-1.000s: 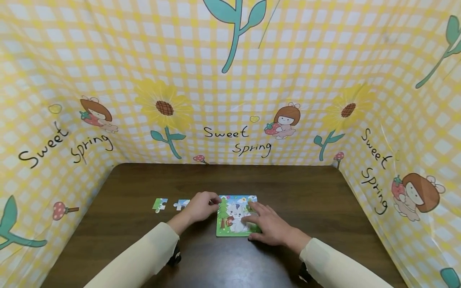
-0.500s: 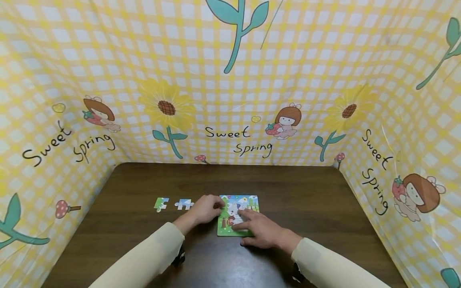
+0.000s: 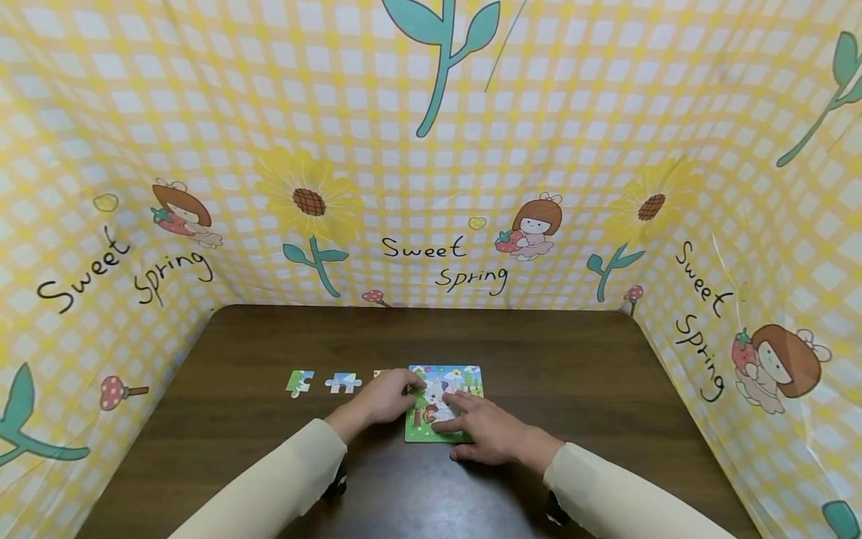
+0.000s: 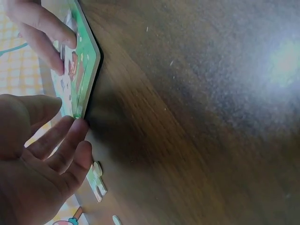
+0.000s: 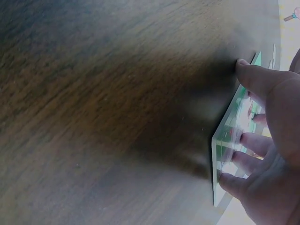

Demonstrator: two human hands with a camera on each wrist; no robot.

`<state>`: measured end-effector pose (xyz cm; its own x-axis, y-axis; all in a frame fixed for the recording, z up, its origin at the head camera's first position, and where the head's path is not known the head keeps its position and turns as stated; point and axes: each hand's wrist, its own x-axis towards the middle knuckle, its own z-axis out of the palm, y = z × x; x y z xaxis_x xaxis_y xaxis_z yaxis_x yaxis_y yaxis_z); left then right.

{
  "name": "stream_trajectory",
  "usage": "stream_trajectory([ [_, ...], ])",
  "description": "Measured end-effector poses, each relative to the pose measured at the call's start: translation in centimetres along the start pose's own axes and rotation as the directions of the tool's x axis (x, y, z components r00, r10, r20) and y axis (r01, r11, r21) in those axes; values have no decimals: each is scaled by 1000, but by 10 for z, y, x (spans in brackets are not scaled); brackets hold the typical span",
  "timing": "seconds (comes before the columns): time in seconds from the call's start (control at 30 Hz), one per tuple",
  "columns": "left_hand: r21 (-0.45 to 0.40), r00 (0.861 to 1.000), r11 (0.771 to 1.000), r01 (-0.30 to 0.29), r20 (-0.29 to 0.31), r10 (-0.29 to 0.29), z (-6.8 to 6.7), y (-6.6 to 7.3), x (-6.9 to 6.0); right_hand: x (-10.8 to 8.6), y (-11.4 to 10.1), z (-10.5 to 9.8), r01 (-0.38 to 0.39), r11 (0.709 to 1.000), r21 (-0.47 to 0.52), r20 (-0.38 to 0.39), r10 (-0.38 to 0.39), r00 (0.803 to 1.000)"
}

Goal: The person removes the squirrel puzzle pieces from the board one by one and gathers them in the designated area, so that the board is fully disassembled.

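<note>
A square jigsaw puzzle (image 3: 465, 376) with a green border and a white cartoon animal lies flat on the table. At its left edge my left hand (image 3: 387, 395) has its fingers curled. The left wrist view shows the thumb (image 4: 47, 107) and fingertips (image 4: 80, 125) closing on that edge. My right hand (image 3: 491, 430) rests over the lower right part, its fingers spread and fairly straight on the picture. In the right wrist view, the right thumb (image 5: 251, 75) lies by the front edge. The hands hide parts of the picture.
Left of the puzzle lie loose jigsaw pieces: a green one (image 3: 299, 382), a blue and white one (image 3: 343, 382), and another (image 3: 379, 373) partly behind my left hand. A brown wooden table (image 3: 566, 359) carries everything. Yellow checked cloth (image 3: 431, 187) surrounds its back and sides.
My right hand has slid left across the puzzle, then stayed there. My left hand has shifted slightly right and down along the edge, uncovering part of a third loose piece.
</note>
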<state>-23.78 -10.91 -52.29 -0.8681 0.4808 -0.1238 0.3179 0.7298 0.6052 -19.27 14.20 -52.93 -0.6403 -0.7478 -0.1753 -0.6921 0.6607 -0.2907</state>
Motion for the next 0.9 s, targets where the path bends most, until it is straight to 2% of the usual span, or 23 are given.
stream_trajectory([
  [0.33, -3, 1000, 1000, -12, -7, 12, 1, 0, 6, 0, 0, 0, 5, 1000, -22, 1, -5, 1000],
  [0.57, 10, 999, 1000, 16, -38, -16, 4, 3, 15, 1, 1, 2, 7, 1000, -30, 10, -7, 1000],
  [0.9, -8, 1000, 1000, 8, -14, -8, 1, 7, 16, -1, -1, -1, 18, 1000, -15, 6, -18, 1000],
])
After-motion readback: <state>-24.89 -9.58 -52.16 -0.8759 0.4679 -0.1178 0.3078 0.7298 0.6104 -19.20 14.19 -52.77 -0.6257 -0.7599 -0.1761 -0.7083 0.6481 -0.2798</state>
